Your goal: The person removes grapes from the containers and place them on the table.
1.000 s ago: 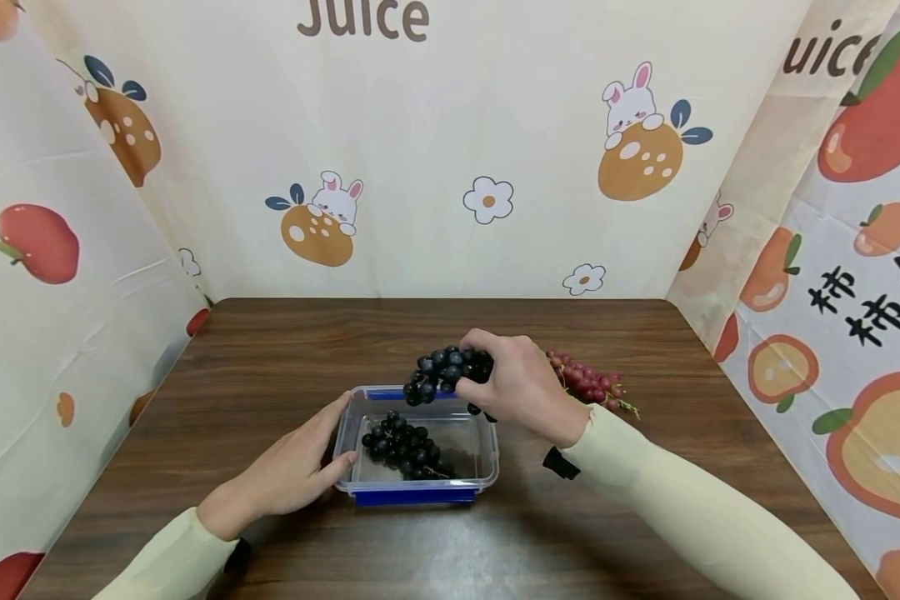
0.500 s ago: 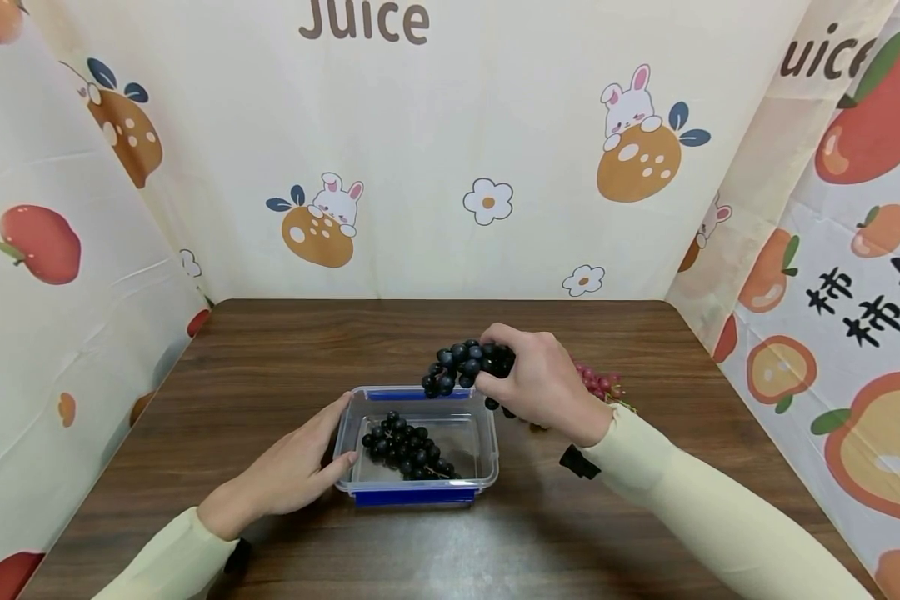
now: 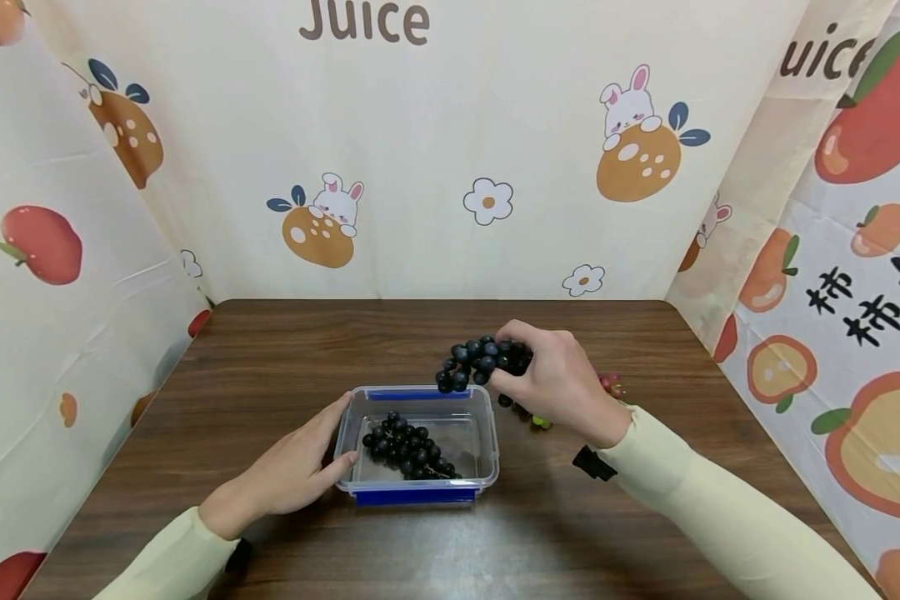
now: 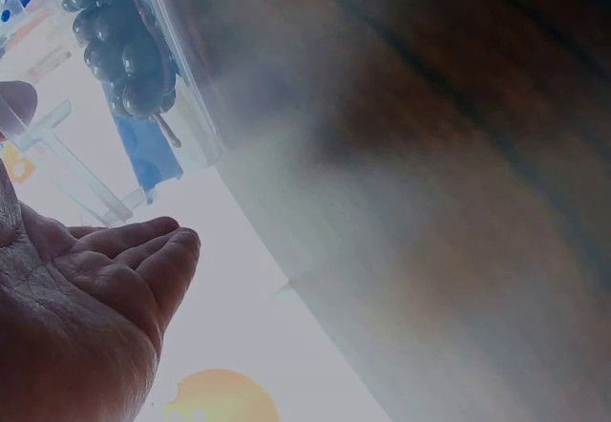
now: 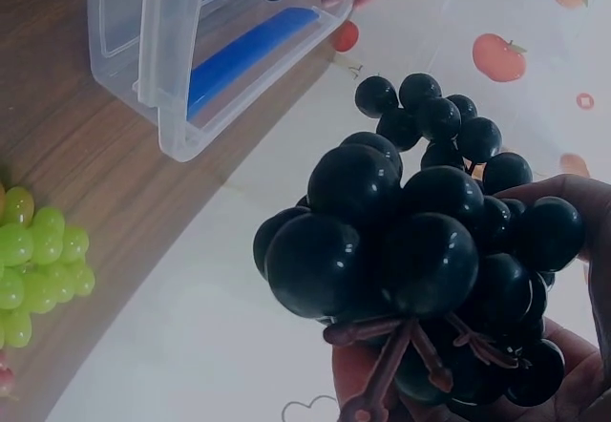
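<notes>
My right hand [image 3: 558, 379] grips a bunch of black grapes [image 3: 483, 360] above the right back corner of a clear plastic box [image 3: 491, 442] with blue clips. In the right wrist view the held grapes [image 5: 382, 241] fill the middle, their brown stem toward the camera. A second black bunch [image 3: 405, 450] lies inside the box, toward its left. My left hand [image 3: 292, 471] rests along the box's left wall, fingers straight at the far corner and thumb over the near rim. The left wrist view shows the fingers [image 4: 162, 260] stretched out beside the box wall.
Green grapes [image 5: 43, 260] lie on the wooden table [image 3: 285, 350] right of the box, mostly hidden by my right hand in the head view. Red grapes [image 3: 611, 385] show just behind that wrist. Printed cloth walls [image 3: 420, 250] enclose the table's back and sides.
My right hand has carried the black grapes to the right and slightly up, away from over the box. It now covers more of the red grapes. The left hand and box stay put.
</notes>
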Demonstrator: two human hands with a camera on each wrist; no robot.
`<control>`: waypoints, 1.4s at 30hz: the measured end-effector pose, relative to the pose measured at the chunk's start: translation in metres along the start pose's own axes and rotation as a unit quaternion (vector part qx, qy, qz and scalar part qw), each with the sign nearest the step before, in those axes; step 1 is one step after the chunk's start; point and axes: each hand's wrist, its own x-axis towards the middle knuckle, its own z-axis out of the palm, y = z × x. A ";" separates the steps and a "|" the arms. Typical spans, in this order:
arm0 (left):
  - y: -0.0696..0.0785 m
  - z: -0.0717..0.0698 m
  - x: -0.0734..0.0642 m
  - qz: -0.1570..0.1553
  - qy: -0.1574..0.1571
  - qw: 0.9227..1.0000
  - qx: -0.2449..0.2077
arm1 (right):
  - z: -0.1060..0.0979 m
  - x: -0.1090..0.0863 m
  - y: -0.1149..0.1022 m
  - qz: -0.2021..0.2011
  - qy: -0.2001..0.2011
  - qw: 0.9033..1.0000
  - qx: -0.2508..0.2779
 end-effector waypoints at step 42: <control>0.000 0.000 -0.001 -0.012 -0.007 1.000 -0.004 | -0.024 -0.031 0.036 0.075 0.007 0.996 -0.043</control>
